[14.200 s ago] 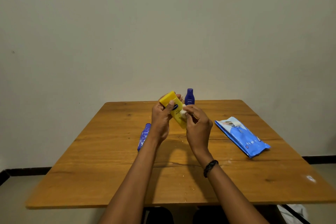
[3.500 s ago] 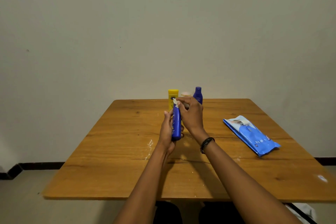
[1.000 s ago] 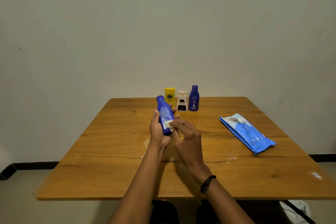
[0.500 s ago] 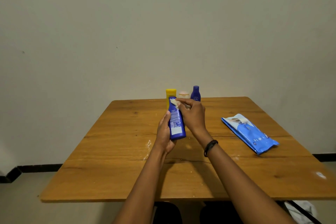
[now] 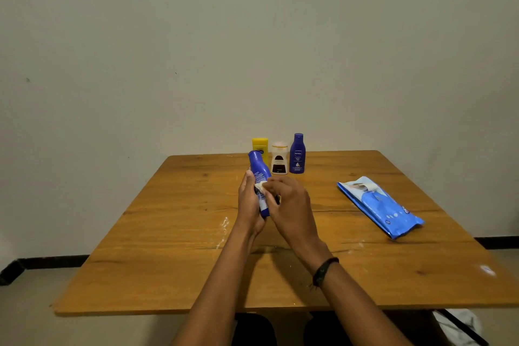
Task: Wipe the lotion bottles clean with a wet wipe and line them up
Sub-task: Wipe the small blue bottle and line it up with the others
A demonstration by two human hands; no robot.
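Observation:
My left hand [image 5: 248,205] grips a blue lotion bottle [image 5: 257,170] above the middle of the wooden table [image 5: 174,247], cap end up and tilted slightly left. My right hand [image 5: 289,206] pinches a small white wet wipe [image 5: 260,186] against the bottle's middle. At the far edge three bottles stand upright in a row: a yellow bottle [image 5: 259,145], a white bottle with a dark label [image 5: 279,159] and a dark blue bottle [image 5: 297,153].
A blue pack of wet wipes [image 5: 379,206] lies flat on the right side of the table. Wet streaks [image 5: 224,226] shine on the wood left of my hands. A pale wall rises right behind the far edge.
My right hand slid the wipe from the bottle's cap end down to its middle. The bottle tipped a little to the left, and the row at the back is uncovered again.

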